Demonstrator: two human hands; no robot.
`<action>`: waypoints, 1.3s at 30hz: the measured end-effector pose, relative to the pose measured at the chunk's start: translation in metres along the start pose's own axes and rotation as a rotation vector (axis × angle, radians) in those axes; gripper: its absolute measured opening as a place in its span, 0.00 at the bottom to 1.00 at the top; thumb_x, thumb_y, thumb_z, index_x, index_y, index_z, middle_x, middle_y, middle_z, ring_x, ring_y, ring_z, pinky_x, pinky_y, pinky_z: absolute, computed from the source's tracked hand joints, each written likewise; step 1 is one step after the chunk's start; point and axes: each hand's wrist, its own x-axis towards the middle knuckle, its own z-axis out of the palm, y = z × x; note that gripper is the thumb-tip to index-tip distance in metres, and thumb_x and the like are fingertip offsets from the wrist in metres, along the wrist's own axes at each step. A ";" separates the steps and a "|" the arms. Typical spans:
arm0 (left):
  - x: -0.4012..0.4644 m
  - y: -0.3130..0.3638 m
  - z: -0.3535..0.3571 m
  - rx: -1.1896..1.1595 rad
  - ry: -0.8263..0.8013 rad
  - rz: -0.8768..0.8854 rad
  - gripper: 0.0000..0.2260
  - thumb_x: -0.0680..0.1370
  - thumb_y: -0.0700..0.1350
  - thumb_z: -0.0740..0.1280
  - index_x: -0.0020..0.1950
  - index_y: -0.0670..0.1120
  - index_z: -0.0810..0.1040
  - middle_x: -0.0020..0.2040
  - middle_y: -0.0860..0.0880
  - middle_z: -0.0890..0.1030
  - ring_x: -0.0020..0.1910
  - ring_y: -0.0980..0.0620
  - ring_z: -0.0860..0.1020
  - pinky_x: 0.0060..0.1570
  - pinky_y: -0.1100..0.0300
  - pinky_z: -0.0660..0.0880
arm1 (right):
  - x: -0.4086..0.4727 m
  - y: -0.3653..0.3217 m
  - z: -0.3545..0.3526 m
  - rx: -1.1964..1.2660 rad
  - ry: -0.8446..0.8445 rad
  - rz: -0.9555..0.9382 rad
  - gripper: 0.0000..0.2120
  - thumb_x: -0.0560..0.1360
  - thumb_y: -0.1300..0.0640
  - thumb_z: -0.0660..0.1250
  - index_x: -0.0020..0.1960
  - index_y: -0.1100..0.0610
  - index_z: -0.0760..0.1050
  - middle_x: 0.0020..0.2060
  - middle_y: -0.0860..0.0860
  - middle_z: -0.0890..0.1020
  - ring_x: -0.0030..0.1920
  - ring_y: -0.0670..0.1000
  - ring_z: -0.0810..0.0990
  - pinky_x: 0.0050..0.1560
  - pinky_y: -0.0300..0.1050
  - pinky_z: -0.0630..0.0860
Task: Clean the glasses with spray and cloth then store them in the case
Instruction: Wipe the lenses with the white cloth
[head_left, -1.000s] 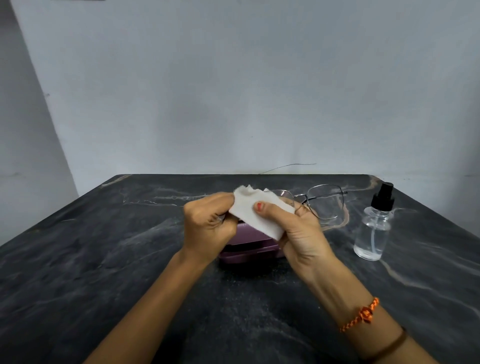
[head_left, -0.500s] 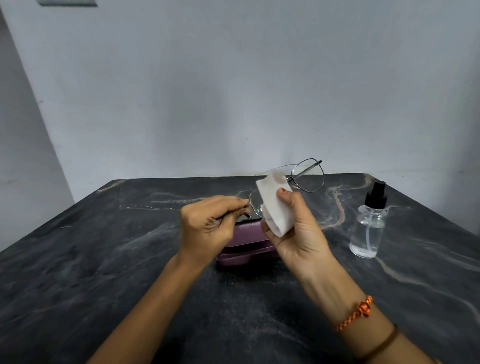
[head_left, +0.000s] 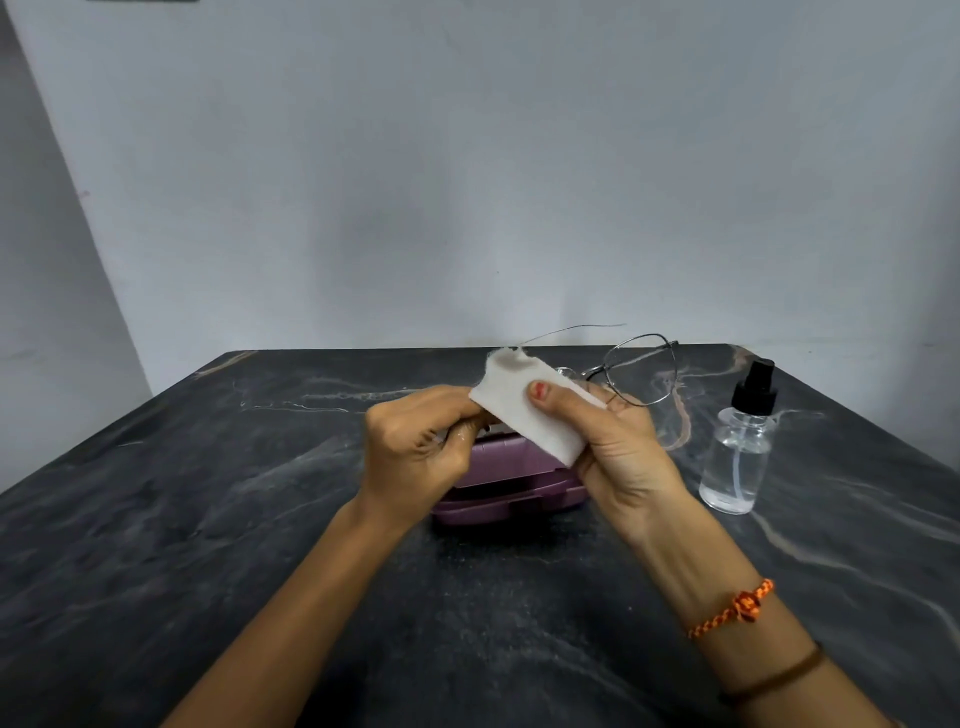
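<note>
Both hands are raised above the purple case, which rests on the dark marbled surface. The right hand grips a folded white cloth; its thumb presses on the near face of the cloth, and the remaining fingers are curled behind it. The cloth covers one lens of the glasses. The other lens, in a thin metal frame, projects past the right hand, above and behind the case, and one thin temple arm extends from behind the top edge of the cloth, above the case. The left hand is clenched just beside the lower left edge of the cloth, with its fingers curled inward; it appears to pinch the frame at that end, but the contact point is hidden by the cloth and fingers. The spray bottle stands upright on the surface to the right of the case, apart from it, with clear liquid inside and a black pump top. The right wrist carries an orange braided band and a brown band.
</note>
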 end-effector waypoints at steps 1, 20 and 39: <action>0.000 -0.001 -0.001 -0.009 0.010 -0.012 0.10 0.62 0.23 0.69 0.38 0.35 0.82 0.34 0.43 0.83 0.33 0.53 0.79 0.30 0.61 0.76 | 0.000 0.000 -0.001 -0.004 0.009 0.001 0.17 0.51 0.61 0.74 0.40 0.62 0.78 0.29 0.50 0.84 0.31 0.46 0.83 0.29 0.35 0.78; -0.001 0.000 0.001 0.016 -0.020 0.035 0.10 0.60 0.21 0.67 0.33 0.34 0.82 0.28 0.41 0.82 0.24 0.46 0.78 0.24 0.55 0.72 | -0.003 0.007 0.005 0.070 -0.018 0.023 0.22 0.52 0.62 0.72 0.46 0.64 0.76 0.29 0.50 0.84 0.31 0.46 0.83 0.27 0.34 0.76; -0.001 -0.003 -0.005 -0.029 -0.016 0.044 0.08 0.63 0.27 0.71 0.39 0.33 0.82 0.36 0.40 0.83 0.39 0.52 0.80 0.39 0.68 0.78 | -0.002 0.008 0.006 0.248 -0.001 0.139 0.04 0.65 0.63 0.67 0.39 0.61 0.76 0.28 0.53 0.84 0.28 0.47 0.82 0.25 0.34 0.75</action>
